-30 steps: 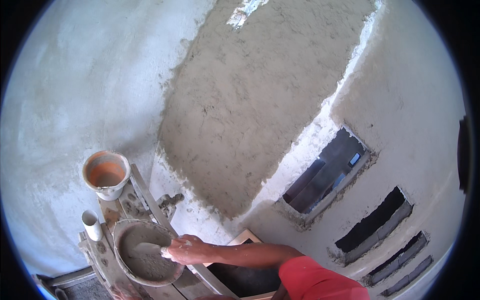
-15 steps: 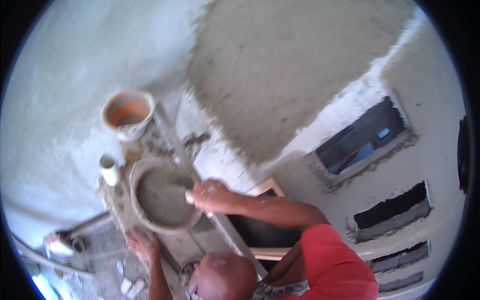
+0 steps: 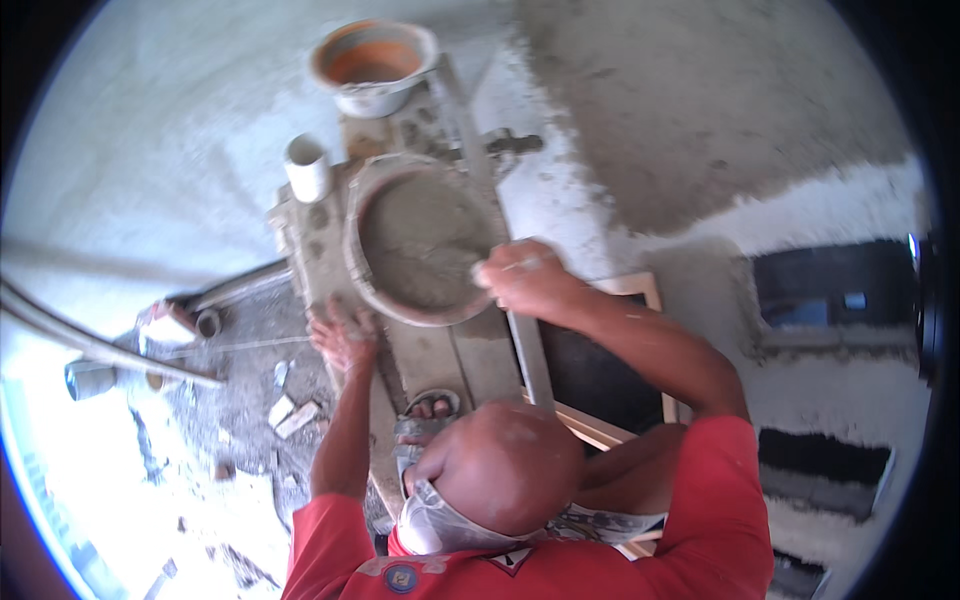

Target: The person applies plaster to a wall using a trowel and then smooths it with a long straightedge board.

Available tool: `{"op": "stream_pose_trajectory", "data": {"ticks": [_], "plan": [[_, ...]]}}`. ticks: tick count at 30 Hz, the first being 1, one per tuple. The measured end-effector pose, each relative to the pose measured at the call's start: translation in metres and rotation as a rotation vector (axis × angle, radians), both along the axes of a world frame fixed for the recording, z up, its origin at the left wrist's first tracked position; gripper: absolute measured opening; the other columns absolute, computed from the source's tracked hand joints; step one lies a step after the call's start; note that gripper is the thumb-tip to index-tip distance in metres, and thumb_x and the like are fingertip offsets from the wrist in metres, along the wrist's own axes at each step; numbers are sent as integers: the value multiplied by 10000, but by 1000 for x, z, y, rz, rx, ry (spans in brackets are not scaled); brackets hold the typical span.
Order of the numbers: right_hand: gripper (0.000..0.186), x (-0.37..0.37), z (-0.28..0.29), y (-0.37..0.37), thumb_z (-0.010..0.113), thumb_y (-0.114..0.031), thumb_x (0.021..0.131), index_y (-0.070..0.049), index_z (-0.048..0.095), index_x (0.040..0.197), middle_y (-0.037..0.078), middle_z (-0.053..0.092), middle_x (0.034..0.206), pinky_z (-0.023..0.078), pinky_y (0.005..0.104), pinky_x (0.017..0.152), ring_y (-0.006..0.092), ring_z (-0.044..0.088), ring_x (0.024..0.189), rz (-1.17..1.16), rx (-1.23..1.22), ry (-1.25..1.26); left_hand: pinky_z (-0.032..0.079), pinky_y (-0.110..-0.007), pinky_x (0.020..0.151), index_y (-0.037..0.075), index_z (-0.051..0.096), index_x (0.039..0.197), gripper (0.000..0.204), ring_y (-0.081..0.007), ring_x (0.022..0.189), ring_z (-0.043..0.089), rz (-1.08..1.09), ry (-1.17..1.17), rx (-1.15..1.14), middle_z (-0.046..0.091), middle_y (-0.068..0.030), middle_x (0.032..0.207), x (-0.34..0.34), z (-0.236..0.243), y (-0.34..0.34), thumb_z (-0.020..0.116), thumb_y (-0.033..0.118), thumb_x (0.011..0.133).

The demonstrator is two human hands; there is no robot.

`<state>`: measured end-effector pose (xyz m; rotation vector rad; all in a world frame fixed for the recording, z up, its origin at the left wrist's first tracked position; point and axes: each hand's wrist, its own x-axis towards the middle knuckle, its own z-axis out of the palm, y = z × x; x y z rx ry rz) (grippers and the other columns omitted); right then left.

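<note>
Since the earlier frames, the view has tipped toward the body, the left hand [image 3: 345, 338] has come up from the lower edge into full sight, and the trowel [image 3: 479, 272] blade, plain on the mortar [image 3: 415, 230] one second ago, can no longer be made out. Right hand [image 3: 528, 280]: fingers curled in a firm grip about the trowel handle, of which only a pale end shows at the left of the fist; the fist stands at the right rim of the round basin [image 3: 400, 315], and contact with the rim cannot be confirmed. Mortar lies directly left of this grip and fills the basin; the right hand is the nearer to it. Vessel is round, with no long axis; blade direction cannot be told. Left hand: fingers spread, unloaded, resting at the left edge of the plank bench [image 3: 420, 355], just beside the basin's near left side. Beyond the hands, a long bar [image 3: 532, 365] runs from far to near along the basin's right side. On the far part of the bench stand a white tube [image 3: 308, 172], upright or nearly so, and, farther still, an orange-lined bucket [image 3: 375, 102]. Right of the bar lies a wooden frame [image 3: 652, 292] with a dark interior.
</note>
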<state>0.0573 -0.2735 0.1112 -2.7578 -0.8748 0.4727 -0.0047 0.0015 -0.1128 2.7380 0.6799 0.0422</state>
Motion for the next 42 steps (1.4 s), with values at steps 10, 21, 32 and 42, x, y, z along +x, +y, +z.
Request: {"op": "stream_pose_trajectory", "data": {"ticks": [10, 21, 32, 42], "plan": [[322, 22, 117, -64, 603, -293, 913, -97, 616, 1168, 148, 650, 1082, 477, 473, 956, 354, 632, 1026, -273, -411, -165, 249, -532, 1116, 97, 424, 1446, 707, -445, 1332, 337, -8, -47, -70, 304, -278, 1506, 1, 5, 2, 635, 382, 835], [340, 38, 28, -11, 595, -346, 914, -77, 667, 1109, 233, 692, 978, 506, 502, 894, 406, 653, 1005, -208, -340, 177, 243, -527, 1121, 95, 412, 1460, 687, -433, 1339, 334, -3, -15, -65, 280, -272, 1527, 7, 9, -2, 595, 395, 870], [382, -6, -7, -10, 662, -336, 898, -13, 623, 1097, 238, 699, 893, 538, 481, 785, 422, 675, 872, -380, 55, 27, 209, -544, 1150, 102, 403, 1467, 693, -464, 1377, 278, 4, -22, -107, 255, -272, 1537, 1, 7, 2, 601, 384, 866], [442, -16, -37, -32, 641, -375, 921, 4, 616, 1149, 243, 699, 929, 550, 467, 773, 405, 689, 868, -472, 6, 35, 203, -543, 1146, 126, 375, 1496, 716, -448, 1397, 266, 12, 109, -61, 238, -269, 1557, 13, 12, -6, 568, 428, 876]]}}
